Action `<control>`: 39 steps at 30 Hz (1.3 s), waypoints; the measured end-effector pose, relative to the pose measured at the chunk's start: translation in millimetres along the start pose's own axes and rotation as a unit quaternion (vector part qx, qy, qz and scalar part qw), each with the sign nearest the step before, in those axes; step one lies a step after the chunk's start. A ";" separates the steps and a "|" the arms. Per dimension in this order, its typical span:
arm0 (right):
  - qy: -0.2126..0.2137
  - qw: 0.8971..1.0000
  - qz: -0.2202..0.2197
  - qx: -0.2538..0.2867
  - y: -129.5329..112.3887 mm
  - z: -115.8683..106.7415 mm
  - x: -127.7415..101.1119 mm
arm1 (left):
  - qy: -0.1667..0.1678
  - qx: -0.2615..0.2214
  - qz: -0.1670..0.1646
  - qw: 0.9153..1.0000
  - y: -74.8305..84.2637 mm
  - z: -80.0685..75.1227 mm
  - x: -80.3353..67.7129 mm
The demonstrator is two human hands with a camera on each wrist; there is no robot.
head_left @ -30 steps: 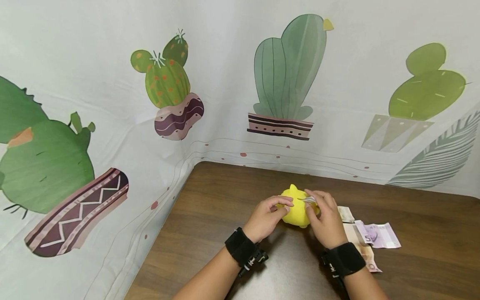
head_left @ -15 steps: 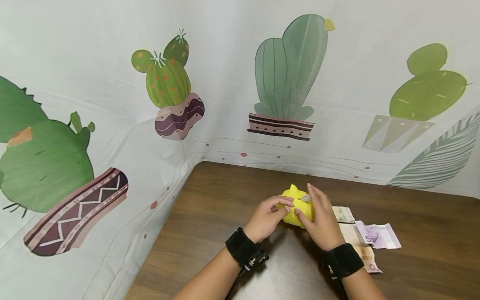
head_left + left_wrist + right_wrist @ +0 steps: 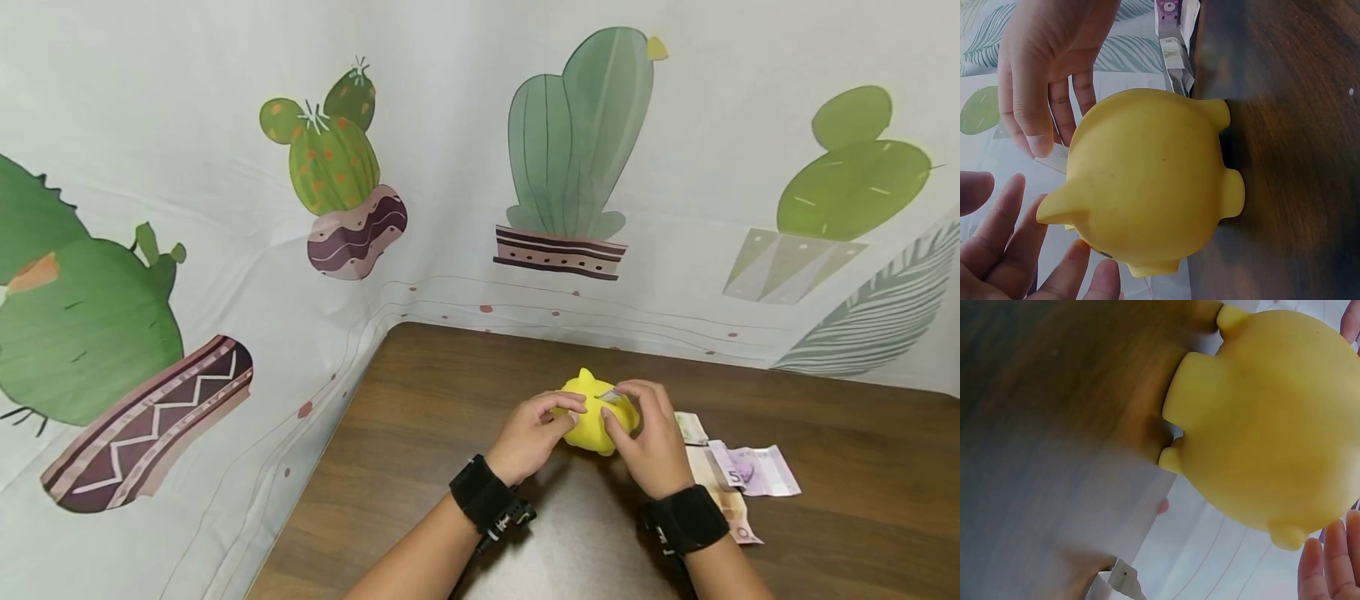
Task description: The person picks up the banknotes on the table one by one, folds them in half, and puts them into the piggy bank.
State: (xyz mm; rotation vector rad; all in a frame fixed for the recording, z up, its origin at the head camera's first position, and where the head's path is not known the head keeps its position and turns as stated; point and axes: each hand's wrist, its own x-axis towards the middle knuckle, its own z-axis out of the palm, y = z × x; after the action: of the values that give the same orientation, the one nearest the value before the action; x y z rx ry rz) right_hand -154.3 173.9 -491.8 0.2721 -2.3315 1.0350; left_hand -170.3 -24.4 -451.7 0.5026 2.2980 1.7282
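A yellow piggy bank [image 3: 588,433] stands upright on the table between both hands. A folded banknote [image 3: 609,396] pokes out of the slot in its back. My right hand [image 3: 652,437] holds the banknote close over the slot, index finger at the paper and thumb low by the bank's top. In the left wrist view, the banknote [image 3: 1052,159] shows beside the right thumb. My left hand [image 3: 532,433] rests its relaxed fingers on the face end of the bank; the left wrist view has its fingertips at the ear [image 3: 1060,206] and snout.
To the right of the right hand lie several loose banknotes: a purple one [image 3: 765,471], an orange one [image 3: 735,512] and a pale greenish one [image 3: 692,427]. A white cactus-print cloth [image 3: 450,208] hangs behind and left of the brown wooden table [image 3: 420,400].
The right hand let go of the banknote, spread its fingers over the bank, then curled back onto the paper. The note sits lower at the slot. The left hand stays put.
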 end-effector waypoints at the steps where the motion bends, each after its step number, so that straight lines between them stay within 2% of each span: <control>1: -0.001 1.000 0.001 -0.001 -0.3 0.2 -0.3 | 0.000 0.000 -0.001 1.000 0.4 0.0 -0.2; 8: -0.014 1.000 -0.004 -0.007 -1.8 1.7 -1.5 | 0.002 0.001 0.000 1.000 1.7 -0.4 -0.8; 22: -0.016 0.998 -0.053 -0.002 0.2 5.0 -2.5 | 0.005 -0.005 -0.006 1.000 -2.8 1.3 0.2; 39: -0.040 0.999 -0.022 -0.003 3.1 4.2 -3.2 | 0.004 -0.010 -0.001 1.000 -0.2 0.2 -0.5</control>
State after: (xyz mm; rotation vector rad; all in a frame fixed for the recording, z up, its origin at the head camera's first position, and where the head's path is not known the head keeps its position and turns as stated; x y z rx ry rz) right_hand -154.7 172.7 -497.8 0.3680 -2.3885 1.0138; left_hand -169.9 -24.5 -452.0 0.4893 2.2825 1.7538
